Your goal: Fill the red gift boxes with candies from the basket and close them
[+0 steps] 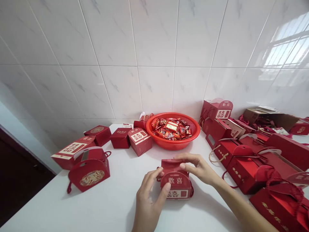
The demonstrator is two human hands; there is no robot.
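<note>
In the head view, a red double-happiness gift box point(175, 181) sits upright on the counter point(116, 206), in front of a red plastic basket point(172, 145) of wrapped candies point(172, 126); the left hand point(149, 193) clasps the box's left front corner between thumb and fingers, while the right hand point(199, 166) arches over the top, fingers slightly spread, whether pinching anything I cannot tell

At five o'clock from centre, the near box point(178, 186) is showing 歡喜 on its flap point(175, 181), above a partly covered label point(178, 194). At three o'clock, the far box point(223, 113) is bearing 歡喜 over 囍. At seven o'clock, the small box point(140, 140) is carrying 囍; at eight, the left box point(73, 149) is showing 囍 too. At four, gold characters on the right boxes point(272, 211) are staying too indistinct to read.
</note>
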